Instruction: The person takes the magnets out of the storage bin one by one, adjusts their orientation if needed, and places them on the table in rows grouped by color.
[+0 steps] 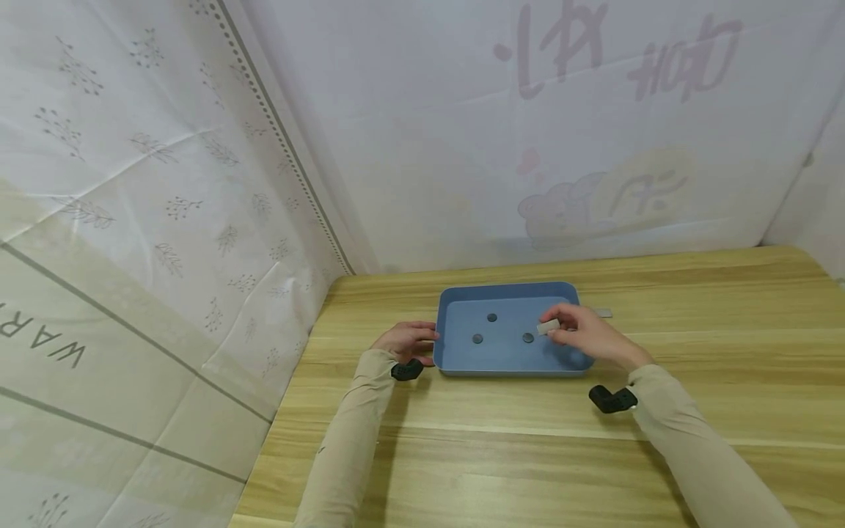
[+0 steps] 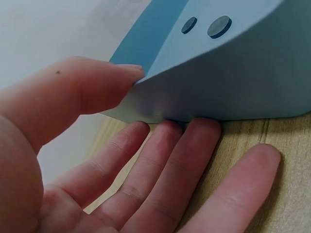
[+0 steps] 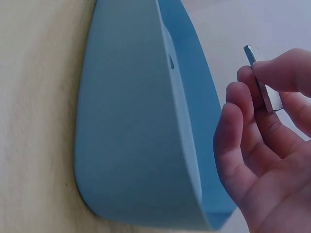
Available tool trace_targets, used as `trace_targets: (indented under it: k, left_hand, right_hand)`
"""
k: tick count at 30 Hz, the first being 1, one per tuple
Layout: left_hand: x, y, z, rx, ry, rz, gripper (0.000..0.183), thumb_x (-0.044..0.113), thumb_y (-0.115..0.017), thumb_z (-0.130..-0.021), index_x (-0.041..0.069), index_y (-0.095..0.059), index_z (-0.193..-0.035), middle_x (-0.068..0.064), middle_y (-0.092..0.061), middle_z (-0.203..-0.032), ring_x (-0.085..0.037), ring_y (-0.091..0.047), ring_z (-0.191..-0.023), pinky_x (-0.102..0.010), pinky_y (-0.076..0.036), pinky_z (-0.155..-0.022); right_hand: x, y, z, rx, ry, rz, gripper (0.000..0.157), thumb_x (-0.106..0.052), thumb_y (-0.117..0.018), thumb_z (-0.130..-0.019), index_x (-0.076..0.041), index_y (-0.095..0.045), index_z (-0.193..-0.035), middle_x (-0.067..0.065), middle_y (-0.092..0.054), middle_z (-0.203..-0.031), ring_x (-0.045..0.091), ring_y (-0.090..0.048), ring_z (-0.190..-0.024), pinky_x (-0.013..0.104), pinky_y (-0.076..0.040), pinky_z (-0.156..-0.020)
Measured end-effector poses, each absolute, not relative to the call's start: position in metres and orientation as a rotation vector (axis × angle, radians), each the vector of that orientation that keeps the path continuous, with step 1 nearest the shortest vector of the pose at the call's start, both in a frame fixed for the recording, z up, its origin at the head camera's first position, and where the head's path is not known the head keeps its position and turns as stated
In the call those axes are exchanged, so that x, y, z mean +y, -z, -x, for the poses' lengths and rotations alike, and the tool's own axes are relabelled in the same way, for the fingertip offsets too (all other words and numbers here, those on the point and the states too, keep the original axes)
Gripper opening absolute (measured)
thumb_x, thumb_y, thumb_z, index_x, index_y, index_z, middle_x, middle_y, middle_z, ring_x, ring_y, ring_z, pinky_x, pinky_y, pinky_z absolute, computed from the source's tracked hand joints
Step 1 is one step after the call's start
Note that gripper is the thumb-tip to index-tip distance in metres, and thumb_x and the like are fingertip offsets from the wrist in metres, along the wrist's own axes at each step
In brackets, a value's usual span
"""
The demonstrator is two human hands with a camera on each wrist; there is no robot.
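A shallow blue tray [image 1: 515, 370] lies on the table with three small dark grey round discs [image 1: 477, 339] on its floor. Between thumb and fingers, my right hand [image 1: 581, 334] pinches a small flat silver-grey rectangular block [image 1: 547, 327] over the tray's right half. The right wrist view shows the block [image 3: 265, 92] tilted, one thin edge towards the camera. At the tray's left end, my left hand [image 1: 405, 341] has its thumb at the rim and its relaxed fingers [image 2: 199, 145] against the foot of the outer wall.
Another flat grey piece [image 1: 604, 313] lies on the wooden table [image 1: 488, 455] just right of the tray, partly behind the right hand. Printed cloth [image 1: 422, 147] hangs along the table's back edge and left side. A black wrist device [image 1: 610, 400] sticks out from each sleeve.
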State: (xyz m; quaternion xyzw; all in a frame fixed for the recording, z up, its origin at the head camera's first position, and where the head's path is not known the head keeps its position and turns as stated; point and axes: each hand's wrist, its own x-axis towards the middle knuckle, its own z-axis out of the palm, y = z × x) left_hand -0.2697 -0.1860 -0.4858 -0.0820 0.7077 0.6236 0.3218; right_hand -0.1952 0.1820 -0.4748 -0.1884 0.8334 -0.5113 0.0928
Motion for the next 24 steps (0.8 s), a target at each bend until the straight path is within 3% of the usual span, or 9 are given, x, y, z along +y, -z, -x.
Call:
trace_targets:
  k: [12,24]
  left_hand:
    - [-0.183,0.466,0.258,1.849,-1.618,0.152,0.05,0.005,-0.055,-0.095,-0.001,-0.042,-0.143,-0.021,-0.054,-0.134,-0.023,-0.059,-0.106,-0.037,-0.054,-0.074]
    - [-0.183,0.466,0.258,1.837,-1.622,0.168,0.054,0.005,-0.055,-0.095,0.001,-0.038,-0.145,-0.021,-0.05,-0.138,-0.025,-0.057,-0.112,-0.039,-0.053,-0.078]
  right_hand:
    - [0.198,0.467,0.197,2.559,1.501,0.511,0.026,-0.014,-0.065,-0.093,-0.009,-0.062,-0.117,0.012,-0.061,-0.113,0.017,-0.054,-0.086,0.025,-0.05,-0.072]
    - [0.21,0.457,0.194,2.505,1.604,0.458,0.028,-0.012,-0.063,-0.093,-0.006,-0.06,-0.12,0.016,-0.061,-0.117,0.02,-0.063,-0.093,0.031,-0.055,-0.077]
